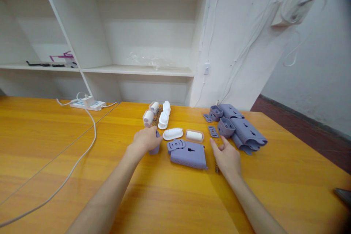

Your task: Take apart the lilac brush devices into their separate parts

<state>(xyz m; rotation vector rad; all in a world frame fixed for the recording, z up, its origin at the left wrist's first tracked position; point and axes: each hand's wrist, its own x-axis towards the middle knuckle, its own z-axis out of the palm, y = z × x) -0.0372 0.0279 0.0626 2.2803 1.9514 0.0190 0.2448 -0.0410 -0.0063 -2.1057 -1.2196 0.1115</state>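
My left hand (144, 139) is closed around a small purple cup-like part (155, 148), its fingers partly hiding it. My right hand (227, 155) is low over the table with thumb and forefinger apart. Beneath it, a thin brown chain-like strip (216, 166) shows in part; whether the hand touches it is unclear. Between the hands lie a folded purple perforated piece (189, 156) and, on its left end, a flat slotted purple plate (176, 144). Behind these are a white oval tray (172, 134) and a clear-edged case with a white roll (194, 136).
White rolls in cases (148, 117), brown strips (157, 115) and stacked white trays (164, 116) stand at the back. At right are purple cups (226, 127), slotted plates (213, 131) and folded purple pieces (246, 131). A power strip (91, 105) and white cable (91, 146) lie left.
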